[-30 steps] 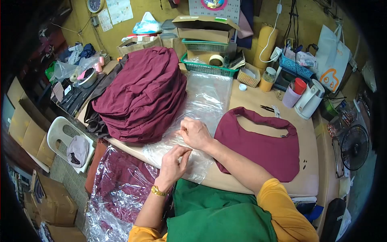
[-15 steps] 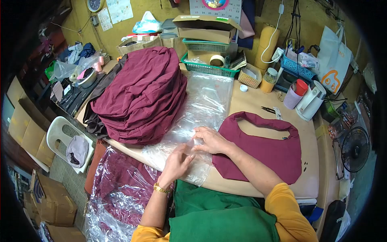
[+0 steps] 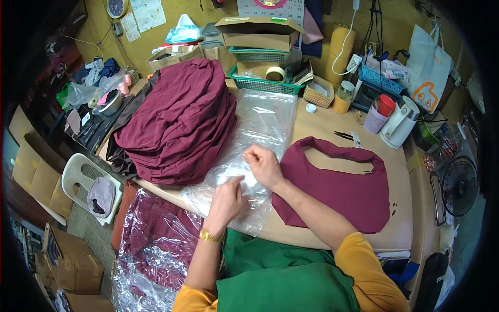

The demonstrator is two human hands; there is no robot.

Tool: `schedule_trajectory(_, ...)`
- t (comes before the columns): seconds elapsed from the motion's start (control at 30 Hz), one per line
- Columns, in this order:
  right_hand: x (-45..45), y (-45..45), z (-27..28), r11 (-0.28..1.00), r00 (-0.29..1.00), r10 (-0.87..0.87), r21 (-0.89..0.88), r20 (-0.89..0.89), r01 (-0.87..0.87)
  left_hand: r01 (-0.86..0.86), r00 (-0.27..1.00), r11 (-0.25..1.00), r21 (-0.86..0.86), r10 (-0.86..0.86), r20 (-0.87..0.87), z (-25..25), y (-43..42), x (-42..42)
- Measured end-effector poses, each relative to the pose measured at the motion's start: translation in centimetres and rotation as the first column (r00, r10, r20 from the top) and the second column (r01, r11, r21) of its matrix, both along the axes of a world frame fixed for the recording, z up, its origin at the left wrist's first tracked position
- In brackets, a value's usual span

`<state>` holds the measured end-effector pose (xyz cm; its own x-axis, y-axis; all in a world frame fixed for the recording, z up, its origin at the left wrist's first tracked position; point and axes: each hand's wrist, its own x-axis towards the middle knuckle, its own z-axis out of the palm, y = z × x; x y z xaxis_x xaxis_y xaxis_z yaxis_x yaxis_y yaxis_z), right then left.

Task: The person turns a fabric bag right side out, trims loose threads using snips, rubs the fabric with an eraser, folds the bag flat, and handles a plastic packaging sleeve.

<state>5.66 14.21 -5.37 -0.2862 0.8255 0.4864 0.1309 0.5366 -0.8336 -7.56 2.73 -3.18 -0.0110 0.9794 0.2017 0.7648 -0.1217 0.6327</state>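
Observation:
My left hand (image 3: 226, 199) is over the near end of the clear plastic sheets (image 3: 265, 119), its fingers curled together. Just up and to the right, my right hand (image 3: 262, 165) is also closed, thumb against fingers, above the same plastic. Whatever thin film either hand pinches is too clear to make out. A maroon bag (image 3: 332, 192) with a looped handle lies flat on the table beside my right forearm. To the left of the plastic rises a tall pile of maroon fabric pieces (image 3: 176, 125).
Maroon items in clear plastic (image 3: 156, 239) hang below the table's front edge. At the back stand a green basket (image 3: 265, 86), a jar (image 3: 343, 97) and a white kettle (image 3: 400, 125). Black snips (image 3: 343, 136) lie above the bag. A white chair (image 3: 78, 179) is at left.
Both hands first spread apart over the plastic, then closed again. My right hand has moved slightly up since half a second ago. The view has shifted a little.

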Motion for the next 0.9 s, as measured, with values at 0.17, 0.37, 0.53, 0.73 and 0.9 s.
schedule_trajectory(0.17, 2.5, -2.8, 2.6, 0.92, 0.909, 0.119, 0.3, 0.398, -0.252, -0.057, 0.877, 0.991, -0.118, -0.007, -0.481, -5.5, 5.1, -0.3)
schedule_trajectory(0.37, 12.7, -7.4, 2.6, 0.99, 0.495, 0.0, 0.069, 0.869, -0.121, -0.023, 0.911, 0.998, 0.053, 0.043, -0.409, -6.8, 4.6, -1.2)
schedule_trajectory(0.53, 14.0, -8.2, -1.8, 0.998, 0.379, 0.046, -0.027, 0.924, -0.055, 0.066, 0.93, 0.973, 0.219, 0.02, -0.367, -7.3, 5.0, -0.9)
schedule_trajectory(0.73, 15.3, -7.4, 0.8, 0.954, 0.37, 0.296, -0.255, 0.881, -0.157, 0.014, 0.968, 0.975, 0.22, 0.042, -0.249, -6.1, 2.6, -1.0)
schedule_trajectory(0.9, 21.6, -3.6, 2.3, 0.951, 0.654, -0.268, 0.305, 0.707, 0.06, 0.225, 0.86, 0.889, -0.399, -0.374, -0.347, 3.6, -4.6, 0.6)
